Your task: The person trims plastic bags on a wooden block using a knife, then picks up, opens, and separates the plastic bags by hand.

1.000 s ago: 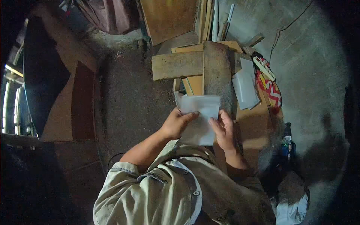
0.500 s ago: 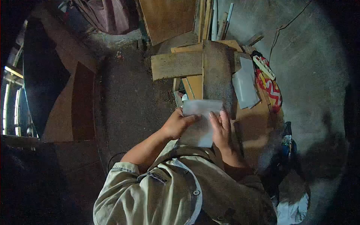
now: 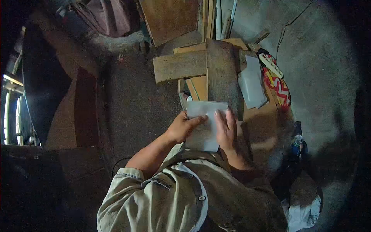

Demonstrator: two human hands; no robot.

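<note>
A whitish, translucent rectangular plastic sheet [image 3: 205, 135] is in front of my body, at chest height. My left hand [image 3: 182, 127] grips its left edge, with the thumb laid across the front and the other fingers hidden behind. On the right side, my right hand [image 3: 226, 129] rests against the sheet with its fingers stretched upward, touching the surface near the right edge. Whether the sheet is one layer or a stack, I cannot tell. More translucent plastic sheets [image 3: 253, 87] lie on cardboard to the right, beyond my right hand.
Wooden boards [image 3: 222, 73] lie crossed ahead of me. A red and yellow patterned bag [image 3: 282, 91] with a white power strip [image 3: 271, 65] sits at the right. A dark bottle [image 3: 297, 141] stands lower right. Cardboard [image 3: 85, 108] leans at the left.
The view has shifted slightly. My left hand keeps its grip on the plastic sheet, and the right-hand fingers have moved a little against its right side.
</note>
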